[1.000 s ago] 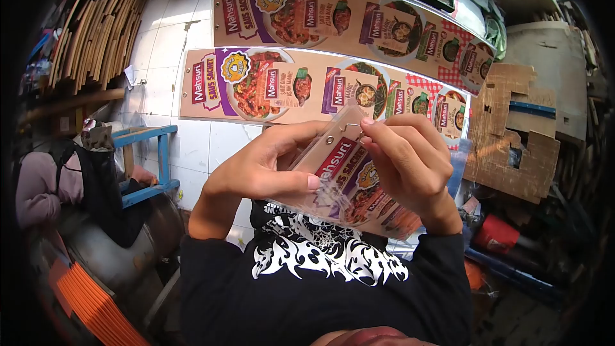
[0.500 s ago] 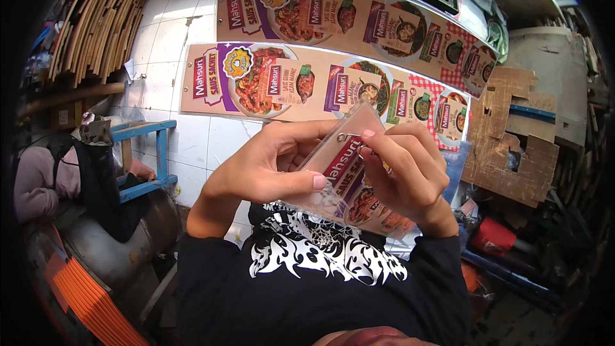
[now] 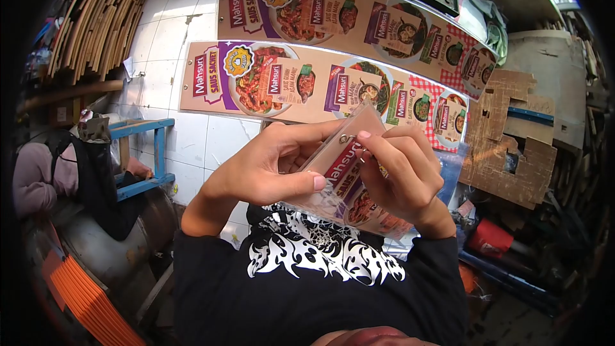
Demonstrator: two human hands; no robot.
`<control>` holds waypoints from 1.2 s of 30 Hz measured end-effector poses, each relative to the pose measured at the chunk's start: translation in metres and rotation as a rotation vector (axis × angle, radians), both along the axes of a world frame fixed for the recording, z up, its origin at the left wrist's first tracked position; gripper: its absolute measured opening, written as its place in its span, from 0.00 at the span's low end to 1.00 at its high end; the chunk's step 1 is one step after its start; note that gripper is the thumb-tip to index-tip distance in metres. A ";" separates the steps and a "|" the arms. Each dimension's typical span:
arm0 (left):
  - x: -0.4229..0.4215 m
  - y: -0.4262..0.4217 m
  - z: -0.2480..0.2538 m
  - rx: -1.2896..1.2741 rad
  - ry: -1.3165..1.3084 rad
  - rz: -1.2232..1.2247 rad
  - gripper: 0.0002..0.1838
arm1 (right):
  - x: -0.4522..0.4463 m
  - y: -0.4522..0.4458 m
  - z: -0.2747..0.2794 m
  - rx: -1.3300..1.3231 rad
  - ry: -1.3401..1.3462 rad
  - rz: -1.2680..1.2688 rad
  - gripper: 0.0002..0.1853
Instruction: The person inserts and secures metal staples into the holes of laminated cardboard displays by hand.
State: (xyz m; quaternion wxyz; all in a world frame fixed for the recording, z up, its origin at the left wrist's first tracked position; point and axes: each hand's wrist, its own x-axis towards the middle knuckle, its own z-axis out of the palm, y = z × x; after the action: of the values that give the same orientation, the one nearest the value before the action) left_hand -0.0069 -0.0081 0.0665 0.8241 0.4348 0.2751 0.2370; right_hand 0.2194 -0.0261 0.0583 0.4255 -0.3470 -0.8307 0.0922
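My left hand [image 3: 272, 161] grips a printed plastic sign [image 3: 344, 165] in front of my chest, thumb on its face and fingers behind. The sign is tilted, its upper corner pointing away from me, with a "Mahsuri" label on it. A small metal ring [image 3: 346, 139] shows near that edge. Just beside it, my right hand [image 3: 410, 170] is closed, thumb and fingers pinching a thin, shiny metal piece [image 3: 363, 156]; its exact shape is mostly hidden. Beyond my hands lies a matching long sign [image 3: 314, 106] with food pictures.
Farther back, another sign stack [image 3: 352, 22] lies on white tiles [image 3: 192, 134]. At left are a blue frame [image 3: 160, 154], wooden slats [image 3: 96, 25] and a seated person [image 3: 45, 173]. Cut brown board [image 3: 506, 134] stands at right; orange slatted material [image 3: 90, 295] is lower left.
The right fingers have shifted slightly down beside the sign's edge, and the metal ring and piece show more clearly. The left hand keeps its grip on the sign.
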 end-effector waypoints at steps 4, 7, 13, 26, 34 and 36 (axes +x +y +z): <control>0.000 0.000 -0.001 0.018 -0.012 0.002 0.41 | 0.000 0.000 -0.001 0.008 -0.004 -0.006 0.18; -0.002 0.000 -0.004 0.017 -0.018 -0.012 0.41 | 0.000 0.000 -0.001 0.007 -0.009 -0.001 0.18; -0.002 0.000 -0.004 0.046 -0.039 -0.018 0.43 | 0.000 0.001 -0.001 0.013 -0.016 0.007 0.18; 0.003 -0.006 -0.004 0.070 0.017 0.040 0.44 | -0.002 -0.002 -0.010 0.100 -0.088 -0.010 0.21; 0.000 -0.005 -0.008 0.326 0.026 0.016 0.41 | -0.004 -0.004 -0.012 0.200 -0.120 -0.032 0.21; -0.002 -0.005 -0.008 0.360 0.080 -0.007 0.40 | -0.004 -0.004 -0.013 0.251 -0.143 -0.030 0.23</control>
State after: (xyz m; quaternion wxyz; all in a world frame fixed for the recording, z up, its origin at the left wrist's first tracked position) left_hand -0.0089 -0.0130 0.0585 0.7223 0.5851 0.2593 0.2620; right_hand 0.2156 -0.0298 0.0456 0.4067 -0.3091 -0.8586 -0.0436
